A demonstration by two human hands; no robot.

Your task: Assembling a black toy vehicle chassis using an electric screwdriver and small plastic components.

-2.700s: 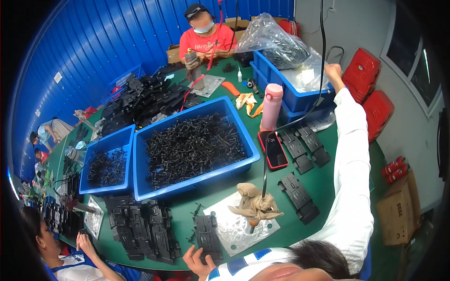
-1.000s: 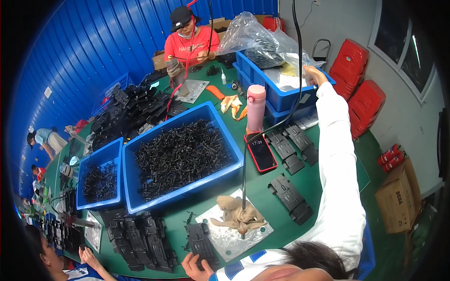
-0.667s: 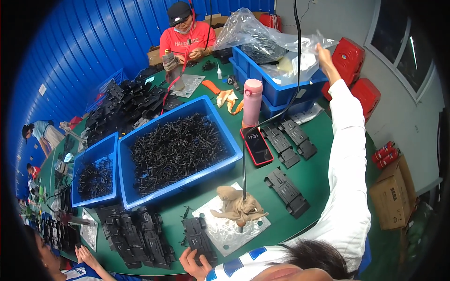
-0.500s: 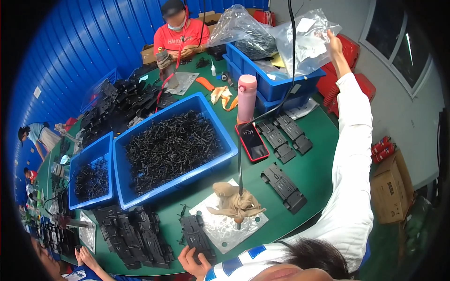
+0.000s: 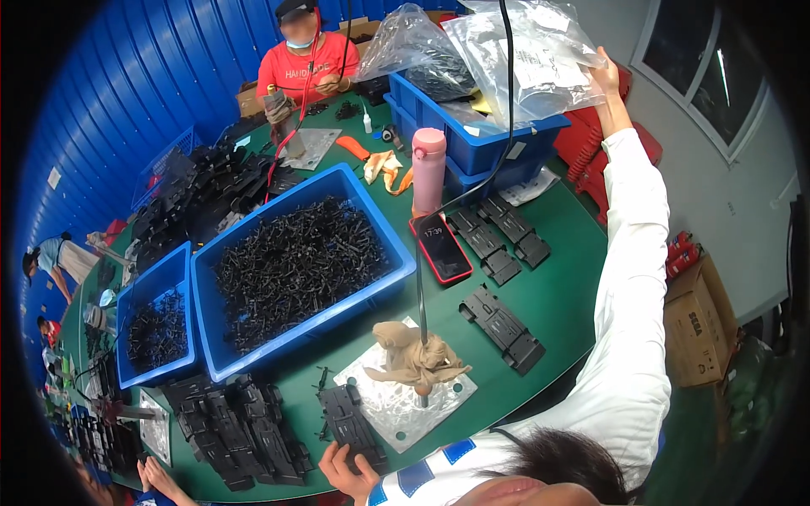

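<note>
Up high, right hand [image 5: 601, 78] closed on the edge of a large clear crinkled plastic bag [image 5: 523, 59] with a white paper label inside — held raised above the stacked blue plastic crates [image 5: 472, 139] at the far right of the green table [image 5: 565, 287]. Lower down, at the near edge, left hand [image 5: 344, 465] wrapped around a flat black moulded plastic part [image 5: 353, 426], fingers curled over its near end. Just right of that part, a shiny metal plate [image 5: 439, 405] with a crumpled tan cloth glove [image 5: 413, 358] on it. Farther out, a red-cased phone [image 5: 442, 249] lying flat beside a tall pink bottle [image 5: 428, 171], with more black parts [image 5: 498, 236] spread out to the right. Left of centre, a big blue tray [image 5: 371, 211] full of small black pieces, a smaller blue tray [image 5: 160, 278] next to it. Across the table — a person in a red shirt [image 5: 299, 67] working with both hands.
</note>
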